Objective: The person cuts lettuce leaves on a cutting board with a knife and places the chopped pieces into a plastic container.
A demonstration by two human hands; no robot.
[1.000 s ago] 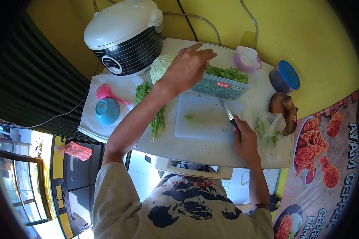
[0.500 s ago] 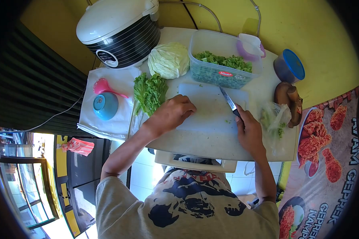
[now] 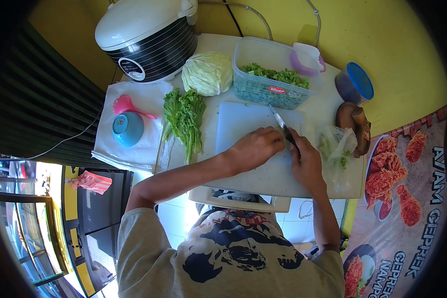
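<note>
My right hand is wrapped round the black handle of a knife, whose blade points up and left over the white cutting board. Just left of the knife, my left hand is over the board with its fingers curled together; whatever they hold, if anything, is hidden. Leafy lettuce lies left of the board, its stems toward me. Behind the board stands a clear plastic container with cut greens in it. A whole cabbage sits left of the container.
A rice cooker stands at the back left. A blue bowl and a pink spoon lie on white wrapping. To the right are a plastic bag with green scraps, a blue-lidded tub and a brown object.
My left hand has moved right across the board, from beside the lettuce to close by the knife. My right hand still grips the knife. The view has shifted slightly.
</note>
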